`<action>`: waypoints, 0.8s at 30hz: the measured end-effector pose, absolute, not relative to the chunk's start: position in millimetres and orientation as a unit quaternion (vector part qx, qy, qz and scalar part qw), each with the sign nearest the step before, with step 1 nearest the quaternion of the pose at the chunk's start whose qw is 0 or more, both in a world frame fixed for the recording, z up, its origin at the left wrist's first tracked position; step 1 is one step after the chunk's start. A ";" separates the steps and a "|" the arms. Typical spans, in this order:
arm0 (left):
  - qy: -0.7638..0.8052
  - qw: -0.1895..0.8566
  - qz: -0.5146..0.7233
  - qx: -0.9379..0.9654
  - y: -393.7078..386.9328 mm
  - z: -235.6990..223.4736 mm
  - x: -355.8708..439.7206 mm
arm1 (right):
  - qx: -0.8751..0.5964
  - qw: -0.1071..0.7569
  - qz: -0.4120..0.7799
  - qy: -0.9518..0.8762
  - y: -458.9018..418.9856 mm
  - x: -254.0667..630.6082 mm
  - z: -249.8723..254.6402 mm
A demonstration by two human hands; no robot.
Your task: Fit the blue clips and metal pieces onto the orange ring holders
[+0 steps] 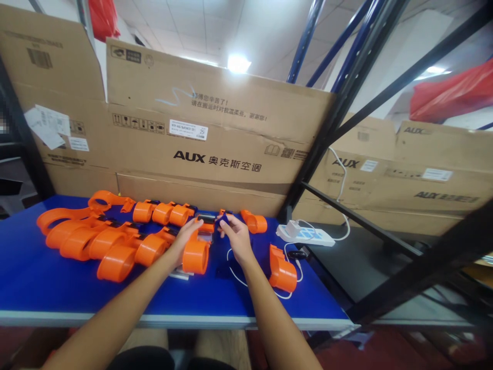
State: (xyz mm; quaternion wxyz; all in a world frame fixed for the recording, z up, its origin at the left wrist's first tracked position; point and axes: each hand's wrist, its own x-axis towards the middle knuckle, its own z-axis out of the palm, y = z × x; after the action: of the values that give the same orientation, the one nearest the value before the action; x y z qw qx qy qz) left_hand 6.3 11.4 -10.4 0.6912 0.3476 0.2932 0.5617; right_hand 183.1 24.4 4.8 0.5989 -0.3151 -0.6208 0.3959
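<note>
My left hand is closed around the side of an orange plastic ring-shaped part, its thumb by a black piece at the top. To its right, my right hand pinches a small dark piece between thumb and fingertips; its exact kind is too small to tell. Similar orange ring parts lie in rows to the left, several with black pieces attached. Another orange ring part rests just behind my right hand, and one more lies farther right.
The blue tabletop carries a white cable and a small black oval object. A white power strip with a plugged-in adapter sits at the right edge. Cardboard panels stand behind, beside a dark metal rack post.
</note>
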 end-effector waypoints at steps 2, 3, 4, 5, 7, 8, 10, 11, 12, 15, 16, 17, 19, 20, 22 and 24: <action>0.305 0.680 0.557 0.367 10.2 -13.9 6.4 | -0.314 0.587 0.391 -0.636 23.9 183.8 5.2; 0.313 0.676 0.552 0.376 10.0 -15.4 6.4 | -0.314 0.580 0.390 -0.643 23.8 184.1 5.5; 0.320 0.671 0.546 0.385 10.2 -16.7 6.5 | -0.313 0.574 0.389 -0.649 24.0 184.5 5.7; 0.326 0.666 0.543 0.395 10.6 -17.7 6.5 | -0.312 0.569 0.390 -0.653 24.3 184.9 5.9; 0.336 0.655 0.542 0.406 12.0 -19.1 6.9 | -0.311 0.560 0.395 -0.658 25.5 185.7 5.6; 0.340 0.649 0.545 0.407 12.8 -19.7 7.2 | -0.311 0.557 0.400 -0.658 26.2 186.0 5.0; 0.345 0.639 0.553 0.408 13.9 -20.4 7.9 | -0.311 0.548 0.415 -0.656 27.8 186.4 2.9; 0.346 0.635 0.557 0.408 14.0 -20.5 8.4 | -0.312 0.544 0.424 -0.653 28.7 186.4 1.4; 0.345 0.632 0.561 0.409 13.9 -20.3 8.8 | -0.313 0.540 0.433 -0.650 29.6 186.2 -0.3; 0.341 0.624 0.572 0.410 12.4 -17.9 9.9 | -0.315 0.533 0.449 -0.644 32.0 185.1 -5.2; 0.340 0.621 0.576 0.409 11.7 -16.7 10.2 | -0.315 0.534 0.451 -0.642 32.8 184.7 -6.4; 0.339 0.619 0.580 0.407 11.2 -15.6 10.3 | -0.317 0.536 0.450 -0.640 33.4 184.4 -7.2; 0.338 0.617 0.584 0.404 10.5 -13.9 10.4 | -0.323 0.545 0.446 -0.632 34.3 184.1 -7.6; 0.338 0.618 0.584 0.402 10.4 -13.6 10.3 | -0.326 0.552 0.444 -0.627 34.3 184.2 -7.4; 0.339 0.621 0.583 0.399 10.6 -13.8 10.0 | -0.329 0.565 0.440 -0.615 33.6 184.5 -6.5; 0.338 0.622 0.584 0.396 11.0 -14.8 9.8 | -0.330 0.573 0.439 -0.608 31.8 184.6 -5.3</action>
State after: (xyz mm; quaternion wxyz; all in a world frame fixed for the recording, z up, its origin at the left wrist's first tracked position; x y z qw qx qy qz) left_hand 9.8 11.0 -14.8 0.6224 0.3958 0.3382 0.5844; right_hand 184.6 31.8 -5.3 0.5728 -0.3303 -0.6084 0.4389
